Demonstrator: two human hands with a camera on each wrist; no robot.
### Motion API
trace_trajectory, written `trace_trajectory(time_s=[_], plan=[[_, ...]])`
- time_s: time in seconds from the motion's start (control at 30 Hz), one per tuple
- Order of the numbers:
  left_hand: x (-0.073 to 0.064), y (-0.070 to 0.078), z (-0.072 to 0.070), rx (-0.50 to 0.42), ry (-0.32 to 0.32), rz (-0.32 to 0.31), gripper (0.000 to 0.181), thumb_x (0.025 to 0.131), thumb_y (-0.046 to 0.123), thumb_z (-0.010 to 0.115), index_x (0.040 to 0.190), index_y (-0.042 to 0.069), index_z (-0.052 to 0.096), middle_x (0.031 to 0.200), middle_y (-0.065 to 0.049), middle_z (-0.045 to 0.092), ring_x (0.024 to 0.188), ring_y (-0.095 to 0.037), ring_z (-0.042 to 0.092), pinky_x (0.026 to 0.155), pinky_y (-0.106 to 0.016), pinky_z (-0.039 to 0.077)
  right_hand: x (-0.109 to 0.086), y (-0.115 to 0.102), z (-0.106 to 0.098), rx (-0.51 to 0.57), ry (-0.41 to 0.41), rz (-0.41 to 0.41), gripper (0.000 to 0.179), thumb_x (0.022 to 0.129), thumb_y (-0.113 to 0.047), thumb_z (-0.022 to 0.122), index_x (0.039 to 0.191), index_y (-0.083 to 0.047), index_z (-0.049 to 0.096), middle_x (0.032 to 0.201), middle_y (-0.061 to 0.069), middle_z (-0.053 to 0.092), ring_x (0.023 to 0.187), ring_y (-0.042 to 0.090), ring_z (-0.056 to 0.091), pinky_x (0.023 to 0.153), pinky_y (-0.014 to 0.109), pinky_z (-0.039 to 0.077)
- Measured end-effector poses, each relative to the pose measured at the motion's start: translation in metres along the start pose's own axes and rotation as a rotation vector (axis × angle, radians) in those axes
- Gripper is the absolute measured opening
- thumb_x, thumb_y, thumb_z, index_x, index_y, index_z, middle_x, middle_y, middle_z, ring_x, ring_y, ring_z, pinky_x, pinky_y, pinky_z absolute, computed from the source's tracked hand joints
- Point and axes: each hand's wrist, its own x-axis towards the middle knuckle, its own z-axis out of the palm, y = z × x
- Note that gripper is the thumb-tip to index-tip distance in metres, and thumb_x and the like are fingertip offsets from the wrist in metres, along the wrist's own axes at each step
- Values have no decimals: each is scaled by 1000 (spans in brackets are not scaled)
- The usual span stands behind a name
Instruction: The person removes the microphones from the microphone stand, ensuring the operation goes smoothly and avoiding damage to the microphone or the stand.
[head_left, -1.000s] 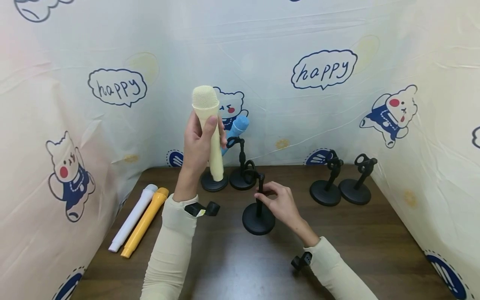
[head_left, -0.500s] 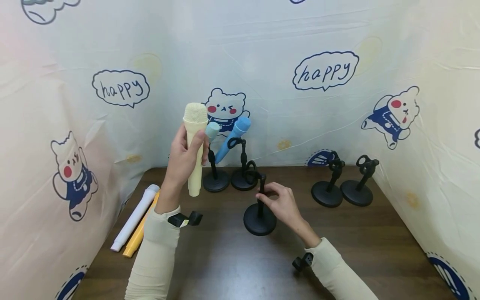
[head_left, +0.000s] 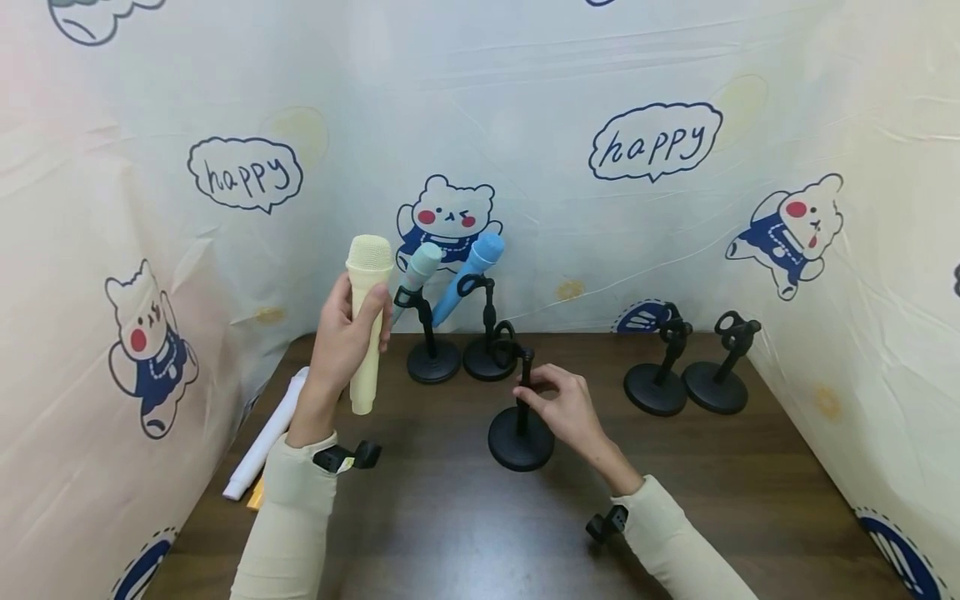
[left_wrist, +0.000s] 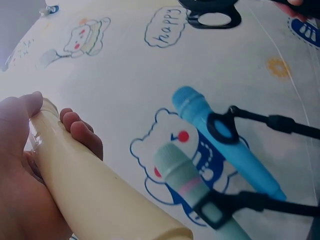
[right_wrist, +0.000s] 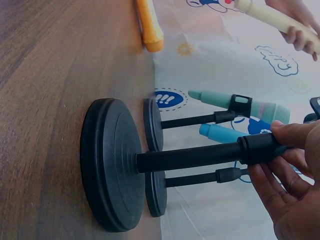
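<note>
My left hand (head_left: pixel 339 337) grips a cream-yellow microphone (head_left: pixel 369 287) by its handle, head up, over the left part of the table. In the left wrist view the handle (left_wrist: pixel 100 185) runs down from the curled fingers. With thumb and fingers my right hand (head_left: pixel 562 408) pinches the post of a black microphone stand (head_left: pixel 522 442), whose round base is on the table. Its ring clip holds nothing. The right wrist view shows the grip (right_wrist: pixel 295 165) just under the top of the post.
Behind, two stands hold a mint-green microphone (head_left: pixel 422 262) and a blue microphone (head_left: pixel 472 275). Two more stands (head_left: pixel 654 387) with unfilled clips are at the back right. A white microphone (head_left: pixel 266 442) lies at the left, beside a yellow one (right_wrist: pixel 150 30) partly hidden by the left arm.
My left hand has moved left and down with the cream-yellow microphone, uncovering the mint-green one. My right hand keeps its hold on the stand.
</note>
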Motion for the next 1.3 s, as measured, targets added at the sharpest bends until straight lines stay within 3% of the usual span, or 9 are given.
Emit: trace_trajectory(time_s=[0.1, 0.27, 0.5, 0.77, 0.93, 1.07, 1.2, 1.3], plan=[[-4, -6, -6, 27, 7, -26, 31, 112, 32, 56, 136, 14, 48, 81, -4, 59, 57, -18, 57, 48, -30, 54, 0, 0, 0, -6, 1, 2, 14, 91, -17, 87, 103, -15, 80, 98, 0, 79, 89, 16, 76, 82, 47, 66], [-13, -15, -17, 65, 19, -88, 36, 111, 35, 57, 139, 16, 46, 86, -5, 60, 60, -20, 58, 51, -31, 55, 0, -1, 0, -23, 0, 9, 14, 91, -18, 87, 103, -17, 81, 98, -1, 80, 89, 14, 76, 81, 29, 64], [-24, -29, -32, 85, 24, -143, 38, 111, 38, 57, 139, 15, 46, 88, -8, 61, 60, -16, 59, 51, -31, 56, 0, -1, 0, -19, -1, 10, 14, 91, -18, 87, 104, -16, 81, 99, -1, 80, 89, 15, 76, 82, 35, 65], [-35, -48, -43, 109, 24, -214, 36, 110, 41, 57, 134, 16, 46, 86, -4, 62, 59, -17, 59, 50, -31, 55, -1, -2, -1, -23, 0, 15, 14, 91, -18, 87, 104, -17, 81, 98, -1, 80, 89, 15, 76, 80, 26, 62], [-39, -61, -49, 176, -7, -269, 49, 110, 41, 60, 143, 10, 42, 91, -7, 61, 62, -18, 61, 53, -32, 57, -1, -2, 0, -23, 0, 16, 14, 91, -18, 87, 104, -17, 81, 98, -1, 80, 89, 15, 76, 81, 28, 63], [-42, -68, -53, 217, -36, -309, 54, 110, 30, 61, 151, 5, 37, 98, -10, 61, 66, -18, 63, 56, -33, 58, 0, -2, 0, -21, 1, 14, 15, 91, -18, 87, 104, -16, 81, 98, -1, 80, 89, 15, 76, 82, 36, 65], [-45, -74, -57, 273, -50, -348, 56, 109, 25, 59, 155, 7, 35, 105, -18, 62, 70, -19, 64, 58, -32, 58, 0, -1, 0, -11, 2, 7, 15, 91, -17, 87, 104, -14, 81, 98, 1, 80, 89, 17, 77, 84, 48, 65], [-47, -80, -59, 332, -60, -375, 60, 107, 26, 60, 158, 8, 34, 113, -22, 62, 72, -19, 65, 59, -30, 58, 0, -1, 1, -5, 4, 4, 15, 91, -16, 87, 104, -13, 80, 98, 2, 80, 89, 18, 77, 83, 50, 65]])
